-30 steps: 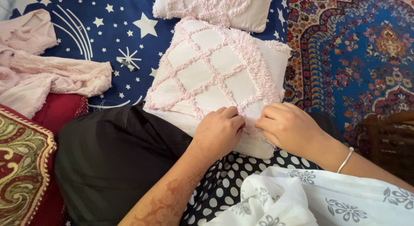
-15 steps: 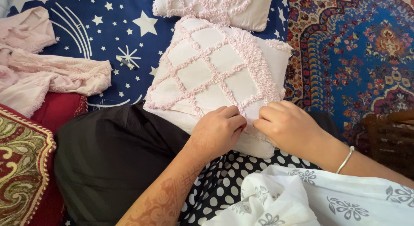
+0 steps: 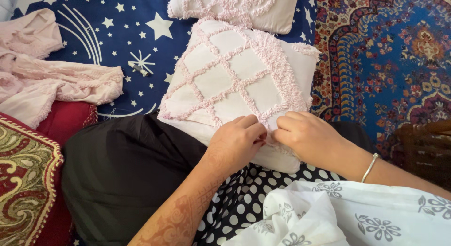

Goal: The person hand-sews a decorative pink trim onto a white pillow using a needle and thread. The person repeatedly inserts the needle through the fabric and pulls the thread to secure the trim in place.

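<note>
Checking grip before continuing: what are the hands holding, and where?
Both the left hand and right hand pinch the pink-tufted white cushion at its near edge.

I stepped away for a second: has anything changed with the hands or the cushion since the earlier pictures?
Hardly anything. Both the left hand and right hand keep pinching the near edge of the pink-tufted cushion on the lap. The second cushion and pink cloth lie unmoved.
</note>
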